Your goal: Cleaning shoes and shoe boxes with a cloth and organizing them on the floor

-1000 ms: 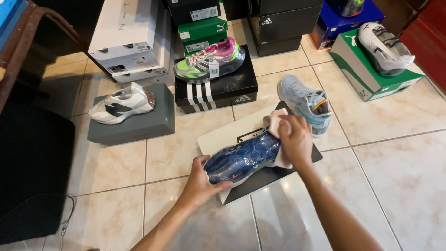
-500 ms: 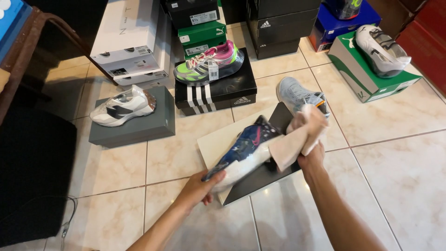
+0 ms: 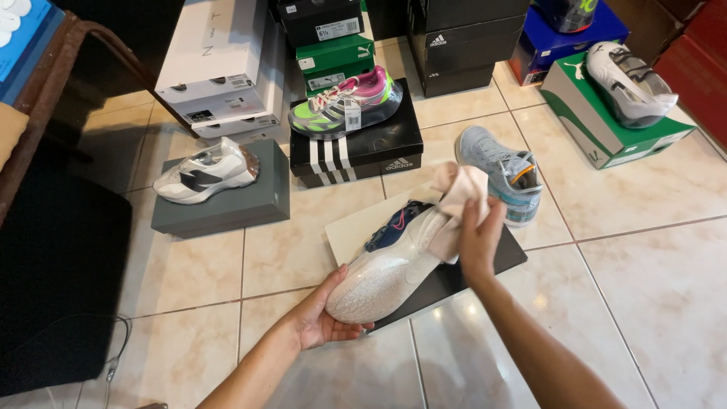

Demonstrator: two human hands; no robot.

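Head view looks down on a tiled floor (image 3: 644, 250) crowded with shoe boxes and sneakers. Left hand (image 3: 322, 314) cups the toe end of a navy sneaker (image 3: 390, 261) from below, palm up and fingers curled loosely around the pale sole, which is turned upward and tilted toward the camera. Right hand (image 3: 478, 242) is closed around a bunched pale cloth (image 3: 458, 201), pressing it against the heel end of that sole. The sneaker is held just above a black box lid (image 3: 454, 276) lying on the floor, near a grey-blue sneaker (image 3: 503, 173) that stands just beyond it.

To wipe well, the left hand should keep a steady cradle so the shoe does not twist under pressure, while the cloth works along the sole in short strokes, with a clean fold turned outward as each patch soils. Tilting the sole toward the light would help show any marks remaining.

Farther off, a green and pink sneaker (image 3: 344, 102) rests on a black striped box (image 3: 363, 151), and a white sneaker (image 3: 206, 170) sits on a grey box (image 3: 227, 204).
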